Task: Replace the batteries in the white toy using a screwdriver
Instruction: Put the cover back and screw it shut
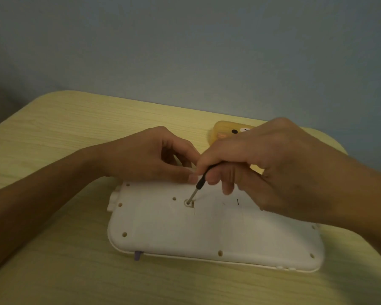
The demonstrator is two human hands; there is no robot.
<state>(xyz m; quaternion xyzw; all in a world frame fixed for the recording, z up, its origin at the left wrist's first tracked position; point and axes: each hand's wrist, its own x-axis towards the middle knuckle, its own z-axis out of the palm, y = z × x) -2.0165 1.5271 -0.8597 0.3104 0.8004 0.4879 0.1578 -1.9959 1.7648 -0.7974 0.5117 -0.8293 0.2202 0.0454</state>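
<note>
While the white toy (207, 230) lies back-side up on the pale wooden table (64, 137), toward 5 o'clock of the tabletop, both hands work at its far edge. Right hand (271, 164) pinches a small black-handled screwdriver (197, 190), shaft slanting down toward 7 o'clock, tip seated in a recessed screw hole (188, 203). Left hand (150, 157) rests curled at the toy's 12 o'clock edge, fingertips beside the handle; cannot tell if it grips anything. Yellow object (224, 130) at 1 o'clock, partly hidden.
</note>
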